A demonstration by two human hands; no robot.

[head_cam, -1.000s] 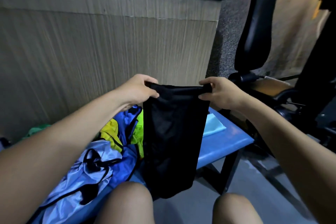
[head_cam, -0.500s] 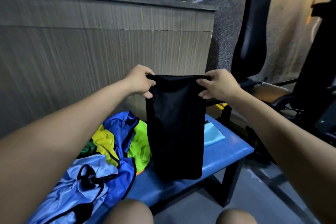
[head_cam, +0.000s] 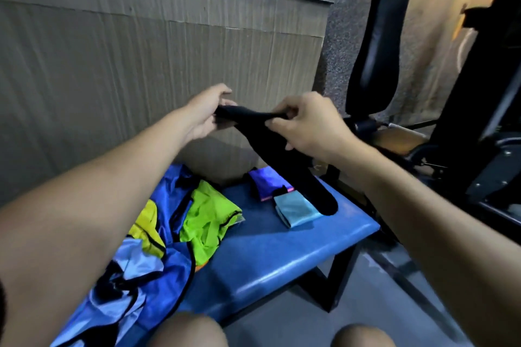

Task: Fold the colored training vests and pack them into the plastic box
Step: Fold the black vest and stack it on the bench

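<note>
1. A black vest [head_cam: 284, 155] is held up in the air by both hands, above the far end of a blue bench [head_cam: 270, 251].
2. The left end of the vest's top edge is gripped by the left hand [head_cam: 207, 114], with the fingers curled around the cloth.
3. The right end of the top edge is pinched by the right hand [head_cam: 308, 127] between thumb and fingers.
4. The two hands are kept close together, so the top edge is bunched into a thin band.
5. The rest of the black vest is seen hanging down and to the right, and its bottom end is near the far right part of the bench, just beside a light blue folded cloth [head_cam: 297, 210].
6. A purple folded cloth [head_cam: 266, 182] is laid just behind the light blue one, and the two are touching.
7. A loose pile of vests is spread on the near left part of the bench: a bright green vest [head_cam: 210, 220], a yellow vest [head_cam: 146, 227], a dark blue vest [head_cam: 170, 200] and a pale blue vest [head_cam: 132, 267].
8. A ribbed wall [head_cam: 141, 65] is seen behind the bench.
9. A black padded seat [head_cam: 377, 45] is seen far on the right.
10. Two bare knees are seen at the near edge.
</note>
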